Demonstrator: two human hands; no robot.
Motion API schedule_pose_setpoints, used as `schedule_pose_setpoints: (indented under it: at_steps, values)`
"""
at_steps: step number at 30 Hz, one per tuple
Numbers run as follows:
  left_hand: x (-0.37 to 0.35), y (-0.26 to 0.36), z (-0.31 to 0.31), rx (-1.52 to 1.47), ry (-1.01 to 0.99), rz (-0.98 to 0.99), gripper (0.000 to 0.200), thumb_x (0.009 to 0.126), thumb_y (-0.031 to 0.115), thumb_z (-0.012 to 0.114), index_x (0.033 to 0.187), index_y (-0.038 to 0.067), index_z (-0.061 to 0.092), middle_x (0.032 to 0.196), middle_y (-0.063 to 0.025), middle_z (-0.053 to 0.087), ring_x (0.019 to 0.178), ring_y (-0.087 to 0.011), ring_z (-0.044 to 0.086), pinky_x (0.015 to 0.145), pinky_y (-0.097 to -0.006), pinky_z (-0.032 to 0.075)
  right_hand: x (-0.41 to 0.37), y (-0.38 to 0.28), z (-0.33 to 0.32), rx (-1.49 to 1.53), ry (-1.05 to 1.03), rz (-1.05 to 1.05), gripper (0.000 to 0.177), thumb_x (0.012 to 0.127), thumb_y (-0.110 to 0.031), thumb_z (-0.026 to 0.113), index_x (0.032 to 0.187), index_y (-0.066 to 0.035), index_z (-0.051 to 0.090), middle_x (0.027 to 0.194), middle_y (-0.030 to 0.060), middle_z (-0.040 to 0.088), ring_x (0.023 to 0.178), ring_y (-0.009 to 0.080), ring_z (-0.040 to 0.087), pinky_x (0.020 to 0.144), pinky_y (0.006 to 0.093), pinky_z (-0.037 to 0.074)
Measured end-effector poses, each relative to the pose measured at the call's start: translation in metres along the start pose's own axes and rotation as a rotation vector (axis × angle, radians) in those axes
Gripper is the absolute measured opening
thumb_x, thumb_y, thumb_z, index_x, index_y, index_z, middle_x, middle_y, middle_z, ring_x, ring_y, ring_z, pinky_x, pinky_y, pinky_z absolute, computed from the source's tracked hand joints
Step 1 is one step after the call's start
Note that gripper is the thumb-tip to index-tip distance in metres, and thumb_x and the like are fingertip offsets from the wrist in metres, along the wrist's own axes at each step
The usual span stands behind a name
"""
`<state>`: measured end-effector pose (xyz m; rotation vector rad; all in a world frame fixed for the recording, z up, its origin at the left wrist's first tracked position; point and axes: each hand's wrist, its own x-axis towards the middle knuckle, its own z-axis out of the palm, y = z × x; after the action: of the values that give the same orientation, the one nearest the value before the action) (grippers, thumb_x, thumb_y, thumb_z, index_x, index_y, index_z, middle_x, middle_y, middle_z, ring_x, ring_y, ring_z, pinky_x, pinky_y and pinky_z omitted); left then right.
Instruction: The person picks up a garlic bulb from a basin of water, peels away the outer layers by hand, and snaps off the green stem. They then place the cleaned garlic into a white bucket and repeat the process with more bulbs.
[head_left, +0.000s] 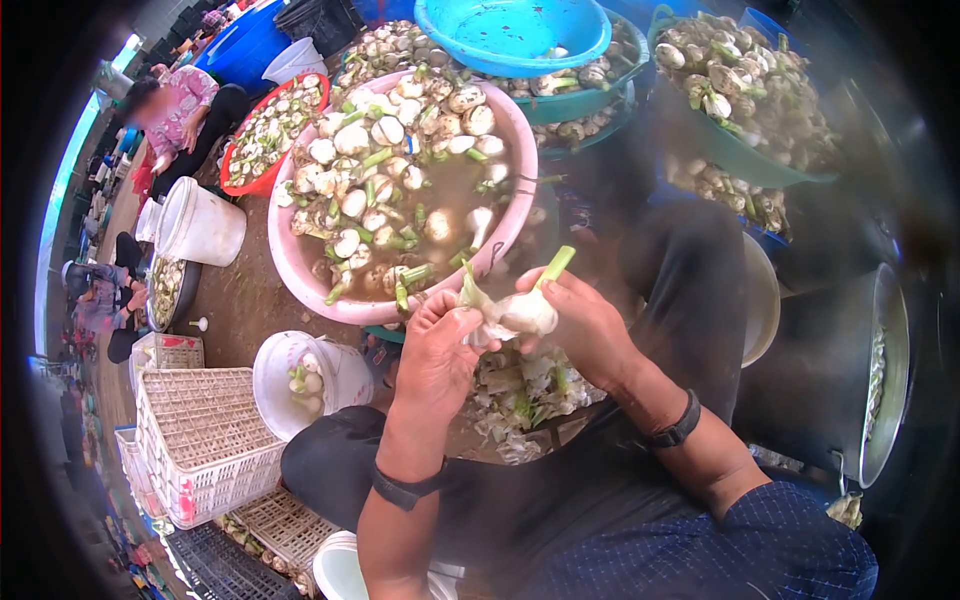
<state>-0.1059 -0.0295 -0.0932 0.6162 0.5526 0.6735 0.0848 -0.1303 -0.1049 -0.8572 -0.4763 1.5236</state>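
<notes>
A white garlic bulb (530, 313) with a short green stem is held between my two hands, above a heap of peeled garlic skins (525, 390). My right hand (585, 335) grips the bulb by its side and near the stem. With its fingers closed, my left hand (440, 345) pinches a loose flap of outer skin (480, 300) on the bulb's left side. Just beyond my hands stands a pink tub (285, 255) of muddy water, full of garlic bulbs with cut green stems.
At left, a white bucket (275, 375) lies tilted with some bulbs inside, beside white plastic crates (205, 450). Heaped garlic fills a green basin (765, 160); a blue basin (470, 40) sits at the back. A large metal pot (890, 400) stands right. Two people (180, 115) sit far left.
</notes>
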Motion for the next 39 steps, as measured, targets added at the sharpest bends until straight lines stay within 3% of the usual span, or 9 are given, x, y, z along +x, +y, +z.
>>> schedule_pose_setpoints:
  at_steps: [7,13,16,20,21,25,28,32,39]
  values:
    - [-0.009,0.005,0.001,0.046,-0.076,-0.073,0.01,0.09,0.008,0.07,0.094,0.007,0.06,0.096,-0.0117,0.072,0.08,-0.0142,0.069,0.072,-0.0278,0.058,0.006,0.002,-0.006,0.086,0.069,-0.046,0.032,0.109,-0.034,0.06,0.126,-0.007,0.067,0.117,0.0057,0.074,0.107,0.0154,0.07,0.092,0.0344,0.055]
    - [-0.015,0.011,0.01,0.069,-0.257,-0.137,0.013,0.089,0.011,0.071,0.091,0.007,0.059,0.089,-0.0072,0.068,0.075,-0.0101,0.063,0.066,-0.0249,0.052,0.006,0.001,-0.012,0.042,0.107,-0.097,0.031,0.106,-0.033,0.064,0.126,-0.009,0.07,0.115,0.0014,0.074,0.104,0.0112,0.07,0.092,0.0323,0.054]
    - [-0.015,0.019,0.007,0.479,-0.414,-0.156,0.016,0.089,0.01,0.074,0.088,0.008,0.058,0.088,-0.005,0.066,0.071,-0.008,0.059,0.064,-0.0249,0.05,0.005,-0.003,-0.013,0.005,0.201,-0.127,0.031,0.105,-0.03,0.067,0.126,-0.009,0.071,0.113,0.0008,0.074,0.101,0.0103,0.071,0.09,0.0314,0.054]
    - [-0.018,0.001,0.026,1.091,-0.074,0.048,0.026,0.086,0.01,0.08,0.107,0.0,0.068,0.095,-0.0078,0.07,0.079,-0.0118,0.066,0.071,-0.0289,0.056,0.005,0.001,-0.014,-0.125,0.245,-0.17,0.029,0.101,-0.026,0.073,0.123,-0.008,0.073,0.108,0.0002,0.075,0.097,0.0086,0.07,0.084,0.0284,0.053]
    - [-0.014,-0.004,0.024,1.142,0.0,0.127,0.036,0.089,0.007,0.082,0.121,-0.001,0.069,0.101,-0.0047,0.071,0.084,-0.0108,0.068,0.077,-0.027,0.057,0.005,0.003,-0.014,-0.168,0.251,-0.178,0.028,0.1,-0.024,0.075,0.122,-0.007,0.074,0.106,-0.0001,0.075,0.096,0.008,0.069,0.083,0.0273,0.053]
    - [-0.006,-0.012,0.02,1.069,0.041,0.308,0.034,0.093,0.004,0.078,0.125,-0.001,0.069,0.11,-0.0071,0.073,0.083,-0.0091,0.068,0.073,-0.0231,0.056,0.006,0.003,-0.008,-0.183,0.271,-0.187,0.025,0.094,-0.019,0.083,0.114,-0.005,0.076,0.101,-0.0008,0.073,0.089,0.0062,0.064,0.077,0.0241,0.05]
    - [-0.008,-0.009,0.028,1.044,0.042,0.272,0.035,0.095,0.007,0.078,0.127,-0.001,0.068,0.11,-0.0081,0.073,0.085,-0.0097,0.07,0.072,-0.0243,0.058,0.006,0.004,-0.009,-0.394,0.283,-0.274,0.023,0.092,-0.017,0.085,0.108,-0.003,0.077,0.099,-0.0007,0.069,0.088,0.0066,0.061,0.075,0.0255,0.051]
    - [-0.003,-0.018,0.019,0.706,0.096,0.067,0.031,0.097,0.012,0.075,0.124,0.001,0.065,0.107,-0.0083,0.072,0.086,-0.0122,0.072,0.072,-0.0258,0.06,0.005,0.003,-0.003,-0.731,0.279,-0.499,0.019,0.088,-0.014,0.087,0.102,-0.004,0.078,0.095,0.0007,0.06,0.09,0.0088,0.058,0.072,0.0267,0.052]
    - [0.004,-0.025,0.006,0.423,0.107,-0.03,0.015,0.097,0.009,0.069,0.109,0.005,0.061,0.103,-0.0068,0.07,0.084,-0.0135,0.073,0.074,-0.0288,0.064,0.001,0.003,0.006,-0.918,0.266,-0.615,0.018,0.085,-0.01,0.087,0.101,-0.006,0.078,0.095,0.002,0.06,0.091,0.0106,0.057,0.066,0.0256,0.052]
